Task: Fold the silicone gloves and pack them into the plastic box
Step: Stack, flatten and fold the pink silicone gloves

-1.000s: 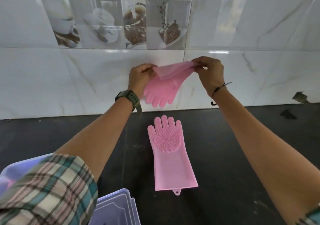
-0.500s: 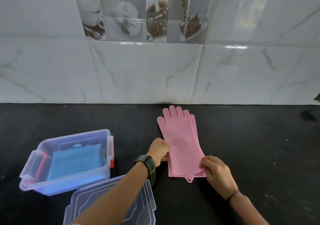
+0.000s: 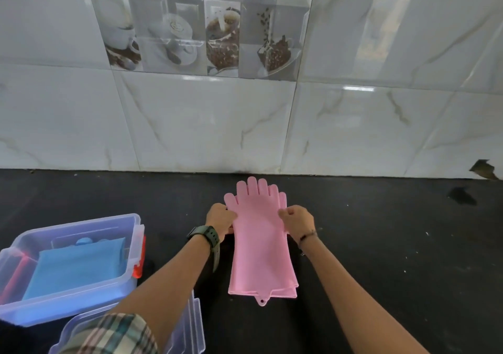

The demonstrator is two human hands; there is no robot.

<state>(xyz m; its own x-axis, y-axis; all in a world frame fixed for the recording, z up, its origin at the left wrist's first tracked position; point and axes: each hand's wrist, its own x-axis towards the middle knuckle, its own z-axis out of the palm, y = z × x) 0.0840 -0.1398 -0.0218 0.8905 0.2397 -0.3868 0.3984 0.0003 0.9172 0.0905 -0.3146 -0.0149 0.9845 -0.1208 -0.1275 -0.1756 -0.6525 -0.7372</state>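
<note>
Two pink silicone gloves (image 3: pixel 260 247) lie stacked flat on the black counter (image 3: pixel 381 258), fingers pointing to the wall, cuffs toward me. My left hand (image 3: pixel 220 220) pinches the stack's left edge near the thumb. My right hand (image 3: pixel 297 221) pinches the right edge at the same height. The clear plastic box (image 3: pixel 70 307) stands at the lower left with folded blue gloves (image 3: pixel 76 269) inside. Its lid (image 3: pixel 187 332) lies on the counter in front of the box, partly hidden by my left arm.
A white marble-tiled wall (image 3: pixel 206 125) rises just behind the glove fingertips. The box has red latches (image 3: pixel 139 261). A dark chip in the wall (image 3: pixel 483 168) and a smudge on the counter (image 3: pixel 462 195) sit at far right.
One second ago I held one pink glove up in both hands above the other. It now lies on top of that one, and both hands have slid from the cuff up to the palm edges.
</note>
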